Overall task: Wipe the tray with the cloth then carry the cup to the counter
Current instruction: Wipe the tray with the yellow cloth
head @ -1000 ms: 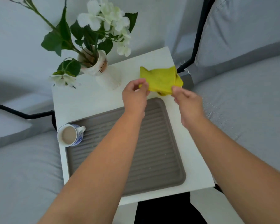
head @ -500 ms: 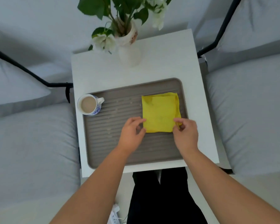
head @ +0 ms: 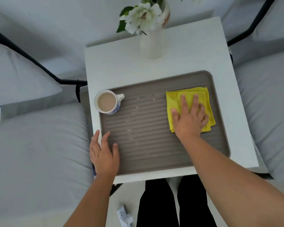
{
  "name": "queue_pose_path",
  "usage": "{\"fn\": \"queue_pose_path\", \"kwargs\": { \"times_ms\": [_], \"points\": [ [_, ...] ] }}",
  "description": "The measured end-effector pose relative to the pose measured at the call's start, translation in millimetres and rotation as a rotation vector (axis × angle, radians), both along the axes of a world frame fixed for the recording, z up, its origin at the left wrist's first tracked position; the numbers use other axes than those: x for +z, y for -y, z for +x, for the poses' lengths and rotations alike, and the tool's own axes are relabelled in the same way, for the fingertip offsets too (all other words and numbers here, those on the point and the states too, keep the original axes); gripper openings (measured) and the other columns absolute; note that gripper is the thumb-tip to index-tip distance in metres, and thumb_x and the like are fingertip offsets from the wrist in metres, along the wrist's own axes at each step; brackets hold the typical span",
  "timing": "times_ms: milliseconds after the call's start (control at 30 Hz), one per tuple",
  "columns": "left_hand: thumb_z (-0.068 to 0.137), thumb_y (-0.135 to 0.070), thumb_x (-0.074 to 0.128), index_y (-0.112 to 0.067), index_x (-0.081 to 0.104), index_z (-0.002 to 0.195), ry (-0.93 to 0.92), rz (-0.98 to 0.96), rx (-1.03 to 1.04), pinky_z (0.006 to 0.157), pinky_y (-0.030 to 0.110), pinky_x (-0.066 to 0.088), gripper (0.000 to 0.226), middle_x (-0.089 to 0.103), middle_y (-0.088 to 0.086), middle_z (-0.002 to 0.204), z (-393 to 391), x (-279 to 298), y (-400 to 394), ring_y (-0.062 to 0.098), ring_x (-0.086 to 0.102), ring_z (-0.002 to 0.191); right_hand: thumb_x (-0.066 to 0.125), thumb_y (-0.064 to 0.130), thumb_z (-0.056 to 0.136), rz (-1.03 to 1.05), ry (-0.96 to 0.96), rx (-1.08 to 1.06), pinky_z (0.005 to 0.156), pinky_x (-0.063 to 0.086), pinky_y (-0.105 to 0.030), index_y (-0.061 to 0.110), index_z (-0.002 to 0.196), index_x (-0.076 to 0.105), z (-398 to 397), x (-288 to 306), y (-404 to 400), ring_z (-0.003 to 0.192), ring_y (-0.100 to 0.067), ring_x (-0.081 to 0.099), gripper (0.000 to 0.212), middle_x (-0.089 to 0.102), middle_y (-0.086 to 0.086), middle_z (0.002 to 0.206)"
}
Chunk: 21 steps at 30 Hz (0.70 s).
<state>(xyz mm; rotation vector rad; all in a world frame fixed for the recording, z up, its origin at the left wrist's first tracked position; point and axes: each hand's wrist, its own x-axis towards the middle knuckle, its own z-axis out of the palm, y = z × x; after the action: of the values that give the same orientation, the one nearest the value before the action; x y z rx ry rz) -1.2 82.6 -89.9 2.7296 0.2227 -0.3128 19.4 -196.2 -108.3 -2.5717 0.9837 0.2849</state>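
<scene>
Around: I see one vase [head: 152, 41] of flowers behind the tray [head: 156, 145], nothing between cloth and cup.
Cloth [head: 174, 99]: one, yellow, folded, on the tray's right half.
Cup [head: 107, 102]: one, milky drink, tray's far-left corner.
Hands: right hand [head: 189, 118] spread flat on cloth; left hand [head: 104, 153] open over tray's near-left edge.

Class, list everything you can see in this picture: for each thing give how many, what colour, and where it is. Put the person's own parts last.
tray: one, grey-brown, ridged, on the table.
cloth: one, yellow, folded, on the tray's right part.
cup: one, white with blue pattern, holding a pale brown drink, at the tray's far left corner.
spilt drops: several, pale, across the tray's middle.
table: one, white, between grey cushions.
vase: one, white, with white flowers, at the table's far edge.
power strip: one, white, on the floor.
left hand: one, fingers straight, at the tray's near left corner.
right hand: one, flat on the cloth.
</scene>
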Motion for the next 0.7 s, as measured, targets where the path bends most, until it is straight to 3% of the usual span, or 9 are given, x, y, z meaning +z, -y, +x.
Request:
{"fn": "queue_pose_path", "kwargs": {
  "times_ms": [133,233,400,500,600,700],
  "points": [
    [0.096,-0.025,0.052,-0.029,0.03,0.146,-0.009,-0.128,-0.02,0.116,0.046,0.02,0.056,0.014,-0.003,0.159,12.5,-9.3,-13.3,0.018,0.017,0.145,0.047,0.043,0.094,-0.078,0.17,-0.031,0.094,0.026,-0.045,0.04,0.133,0.051,5.5,-8.4,-3.6,0.123,-0.033,0.034,0.039,0.035,0.005,0.15],
    [0.099,-0.027,0.046,-0.028,0.023,0.15,-0.04,-0.138,-0.121,0.119,0.041,0.008,0.056,0.01,-0.004,0.161,19.0,-17.3,-13.3,0.018,0.005,0.148,0.056,0.03,0.09,-0.076,0.33,-0.051,0.083,0.031,-0.039,0.031,0.115,0.066,11.7,-13.3,-5.3,0.108,-0.035,0.046,0.027,0.054,0.004,0.133],
    [0.1,-0.04,0.03,-0.027,0.012,0.152,-0.069,-0.074,-0.192,0.117,0.039,-0.003,0.057,-0.001,-0.006,0.162,21.1,-27.6,-21.4,0.017,-0.005,0.148,0.061,0.022,0.084,-0.063,0.423,-0.115,0.079,0.024,-0.034,0.026,0.094,0.073,25.8,-13.1,-18.3,0.102,-0.035,0.049,0.016,0.062,0.004,0.116],
    [0.098,-0.047,0.02,-0.026,0.01,0.153,-0.076,-0.044,-0.218,0.118,0.04,-0.003,0.059,-0.004,-0.006,0.161,21.2,-29.7,-23.6,0.017,-0.007,0.148,0.063,0.022,0.081,-0.092,0.473,0.056,0.083,0.03,-0.036,0.028,0.087,0.072,33.0,-16.8,-40.9,0.106,-0.033,0.048,0.013,0.062,0.004,0.121],
    [0.097,-0.049,0.017,-0.026,0.009,0.153,-0.085,-0.028,-0.23,0.118,0.04,-0.003,0.061,-0.005,-0.005,0.161,21.3,-29.3,-22.8,0.018,-0.008,0.148,0.059,0.022,0.084,-0.073,0.501,0.286,0.093,0.04,-0.041,0.021,0.093,0.07,44.0,-23.6,-74.0,0.117,-0.035,0.049,0.015,0.061,-0.003,0.129],
    [0.097,-0.051,0.017,-0.027,0.007,0.153,-0.094,-0.009,-0.23,0.118,0.039,-0.003,0.061,-0.005,-0.004,0.162,20.9,-28.1,-23.4,0.018,-0.008,0.148,0.051,0.035,0.09,-0.083,0.377,0.414,0.105,0.032,-0.05,0.021,0.122,0.059,47.8,-26.4,-108.7,0.132,-0.036,0.04,0.035,0.048,0.001,0.144]
  ]
}}
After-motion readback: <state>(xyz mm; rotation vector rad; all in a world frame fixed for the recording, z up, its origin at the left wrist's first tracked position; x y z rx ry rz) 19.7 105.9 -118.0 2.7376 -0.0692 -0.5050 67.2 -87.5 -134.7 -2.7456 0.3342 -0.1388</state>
